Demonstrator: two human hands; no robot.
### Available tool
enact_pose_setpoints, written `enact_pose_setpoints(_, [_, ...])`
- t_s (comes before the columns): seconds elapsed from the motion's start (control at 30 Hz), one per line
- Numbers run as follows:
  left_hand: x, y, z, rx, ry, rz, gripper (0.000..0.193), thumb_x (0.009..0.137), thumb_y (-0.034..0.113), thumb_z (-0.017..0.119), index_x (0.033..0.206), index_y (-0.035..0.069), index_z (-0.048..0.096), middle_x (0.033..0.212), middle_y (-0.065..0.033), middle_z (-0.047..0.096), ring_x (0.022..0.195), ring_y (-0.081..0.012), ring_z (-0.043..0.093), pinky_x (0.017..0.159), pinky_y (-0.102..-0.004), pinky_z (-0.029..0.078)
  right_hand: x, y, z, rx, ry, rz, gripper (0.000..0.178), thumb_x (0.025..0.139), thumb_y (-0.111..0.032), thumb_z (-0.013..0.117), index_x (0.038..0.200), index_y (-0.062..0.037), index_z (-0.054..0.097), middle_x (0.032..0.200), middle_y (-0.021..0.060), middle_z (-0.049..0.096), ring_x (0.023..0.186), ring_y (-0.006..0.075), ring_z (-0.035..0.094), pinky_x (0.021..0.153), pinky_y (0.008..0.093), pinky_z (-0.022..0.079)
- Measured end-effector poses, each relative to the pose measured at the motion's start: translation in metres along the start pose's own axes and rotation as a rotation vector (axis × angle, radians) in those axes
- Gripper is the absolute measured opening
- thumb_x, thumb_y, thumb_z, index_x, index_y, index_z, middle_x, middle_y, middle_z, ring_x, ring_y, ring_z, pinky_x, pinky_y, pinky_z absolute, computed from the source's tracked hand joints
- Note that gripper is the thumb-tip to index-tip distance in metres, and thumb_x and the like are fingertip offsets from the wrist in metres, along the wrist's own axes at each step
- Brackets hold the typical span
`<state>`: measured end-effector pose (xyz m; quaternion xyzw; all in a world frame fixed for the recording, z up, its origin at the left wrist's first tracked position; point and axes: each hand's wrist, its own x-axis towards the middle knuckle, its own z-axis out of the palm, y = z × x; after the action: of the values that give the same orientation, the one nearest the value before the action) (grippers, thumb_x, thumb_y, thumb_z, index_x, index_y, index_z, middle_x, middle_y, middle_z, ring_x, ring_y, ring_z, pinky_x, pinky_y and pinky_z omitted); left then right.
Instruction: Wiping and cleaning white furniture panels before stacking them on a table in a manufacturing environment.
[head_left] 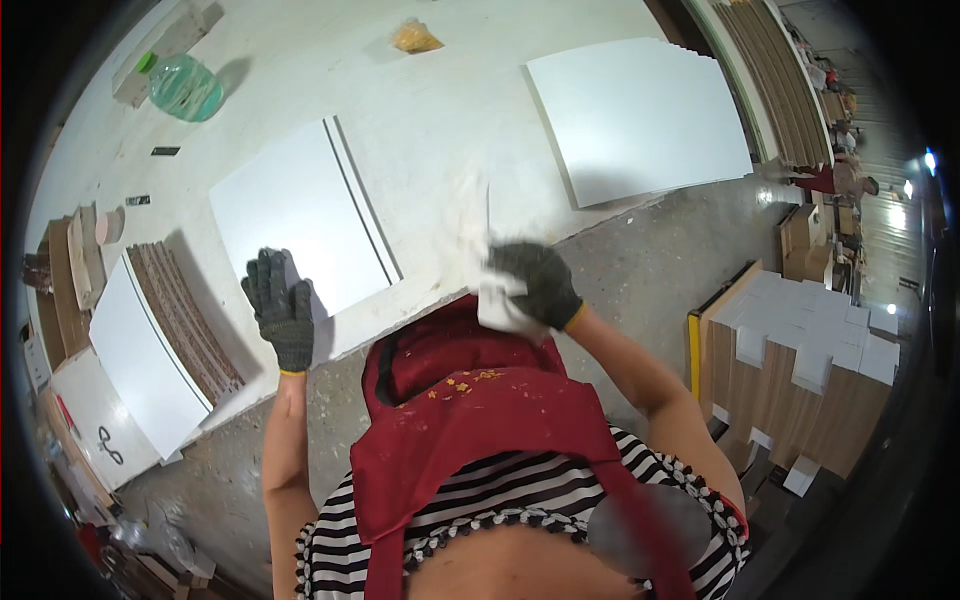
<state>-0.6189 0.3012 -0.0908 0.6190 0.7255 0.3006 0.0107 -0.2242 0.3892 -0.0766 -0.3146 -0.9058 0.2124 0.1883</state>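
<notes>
My left hand [281, 315], in a dark grey-green knit glove with a yellow cuff, lies on the near-left edge of a white board [295, 210], fingers spread. The board has a dark line along its right side and rests on the white worktable. My right hand [540, 285], gloved the same way, is over the table's front edge to the right of the board. Its fingers are closed round a white cloth [500, 312], partly smeared by motion. A pale blur and a thin dark line show just above that hand; I cannot make out what they are.
More white boards [640, 120] lie stacked at the right of the table [440, 120]. At the left stand brown-edged panels [150, 340]. A green-capped bottle [185, 88] and a yellowish lump [415, 38] sit at the back. Wood-grain panels [800, 370] are stacked on the floor at right.
</notes>
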Motion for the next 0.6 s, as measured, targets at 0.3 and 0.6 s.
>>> enact_pose_setpoints(0.3, [-0.016,0.114,0.018,-0.747,-0.243,-0.197,0.047,0.084,-0.002,0.060,0.131,0.003,0.054,0.137,-0.0124,0.052,0.130,-0.0249,0.046,0.110,-0.0380,0.033,0.062,0.148,-0.206,-0.657,0.541,0.344,0.047,0.084,-0.027,0.066,0.127,-0.0117,0.056,0.130,0.0134,0.056,0.117,0.0318,0.054,0.096,0.0416,0.045])
enact_pose_setpoints(0.6, [0.052,0.197,0.071,-1.036,-0.136,-0.443,0.041,0.092,0.005,0.058,0.133,-0.001,0.051,0.138,-0.0115,0.051,0.126,-0.0223,0.049,0.106,-0.0359,0.039,0.009,0.099,-0.063,-0.197,0.057,0.022,0.050,0.076,-0.030,0.068,0.124,-0.0166,0.059,0.126,0.0077,0.059,0.118,0.0267,0.053,0.102,0.0439,0.038])
